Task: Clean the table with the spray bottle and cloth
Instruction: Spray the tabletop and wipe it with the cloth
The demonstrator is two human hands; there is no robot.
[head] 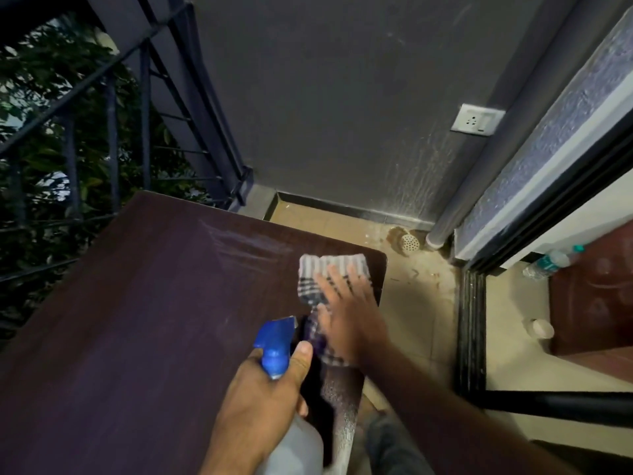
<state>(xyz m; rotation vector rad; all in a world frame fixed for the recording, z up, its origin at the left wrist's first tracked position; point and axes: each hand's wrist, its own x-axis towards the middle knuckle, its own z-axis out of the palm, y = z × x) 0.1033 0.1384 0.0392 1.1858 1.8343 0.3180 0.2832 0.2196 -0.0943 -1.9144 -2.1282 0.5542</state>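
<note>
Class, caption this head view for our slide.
Right hand presses checked cloth on table; left hand grips spray bottle.

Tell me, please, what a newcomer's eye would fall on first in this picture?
Probably the blue-topped spray bottle at bottom centre, gripped by the left hand. Just right of it, the right hand presses a checked cloth flat near the far right corner of the dark table. Pale streaks mark the tabletop left of the cloth.
</note>
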